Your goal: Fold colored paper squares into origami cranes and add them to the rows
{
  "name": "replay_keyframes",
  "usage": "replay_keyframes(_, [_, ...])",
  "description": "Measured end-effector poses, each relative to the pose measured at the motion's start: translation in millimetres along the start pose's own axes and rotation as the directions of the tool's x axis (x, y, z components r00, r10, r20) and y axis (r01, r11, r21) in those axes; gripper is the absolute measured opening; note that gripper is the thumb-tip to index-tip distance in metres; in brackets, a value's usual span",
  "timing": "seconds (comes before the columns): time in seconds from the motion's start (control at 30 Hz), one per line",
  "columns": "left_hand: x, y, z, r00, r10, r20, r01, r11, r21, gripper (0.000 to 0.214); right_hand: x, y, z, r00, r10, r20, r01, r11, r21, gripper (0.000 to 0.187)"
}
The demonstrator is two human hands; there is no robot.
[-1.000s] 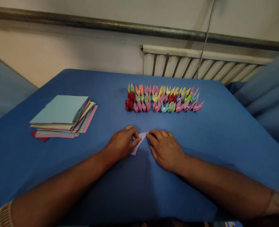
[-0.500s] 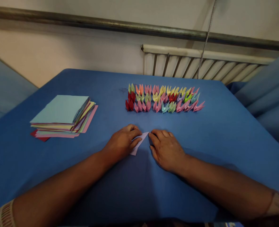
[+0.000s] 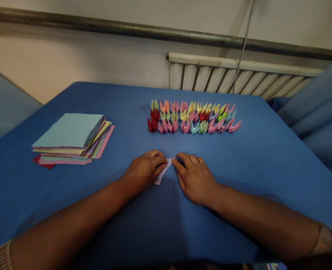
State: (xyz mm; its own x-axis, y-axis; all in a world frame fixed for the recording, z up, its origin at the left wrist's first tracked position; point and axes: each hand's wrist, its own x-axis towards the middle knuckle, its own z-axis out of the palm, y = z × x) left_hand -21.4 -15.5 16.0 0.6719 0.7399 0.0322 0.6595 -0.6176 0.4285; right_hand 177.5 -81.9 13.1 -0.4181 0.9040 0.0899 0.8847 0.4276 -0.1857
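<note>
A folded sheet of pale lilac origami paper (image 3: 164, 172) lies on the blue table between my two hands, partly covered by the left one. My left hand (image 3: 145, 168) presses on it, thumb and fingers closed over its left side. At the paper's pointed right tip, the thumb and forefinger of my right hand (image 3: 196, 177) pinch together. The right palm rests low over the cloth, its other fingers curled.
A stack of coloured paper squares (image 3: 70, 129) sits at the left, light blue on top. Rows of small folded paper cranes (image 3: 195, 118) stand beyond my hands on the blue tablecloth (image 3: 120, 232). A radiator (image 3: 211, 71) and a pipe (image 3: 126, 32) run along the wall behind.
My right thumb has moved up to the paper's tip and closed against the forefinger. My left thumb and fingers have drawn together on the paper. The view has shifted slightly.
</note>
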Motion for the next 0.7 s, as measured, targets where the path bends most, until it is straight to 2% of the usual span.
replay_keyframes(0.2, [-0.5, 1.8, -3.1, 0.999, -0.026, 0.035, 0.026, 1.000, 0.006, 0.020, 0.4, -0.6, -1.2, 1.000, 0.007, 0.009, -0.007, 1.000, -0.003, 0.047])
replay_keyframes(0.37, [-0.5, 1.3, -1.8, 0.998, -0.035, 0.051, 0.034, 0.999, 0.033, 0.034, -0.1, 0.1, 1.2, 1.000, 0.023, 0.009, -0.023, 1.000, 0.017, 0.047])
replay_keyframes(0.53, [-0.5, -1.9, 0.6, 0.998, 0.006, 0.063, -0.007, 1.000, 0.012, 0.031, 0.5, 1.3, 1.0, 0.997, 0.071, 0.005, -0.071, 0.996, 0.058, 0.053])
replay_keyframes(0.7, [-1.2, -1.9, 0.7, 0.998, 0.036, 0.052, -0.038, 0.999, 0.033, 0.029, 2.6, 1.1, -2.4, 0.999, 0.036, 0.039, -0.038, 0.998, 0.054, 0.052])
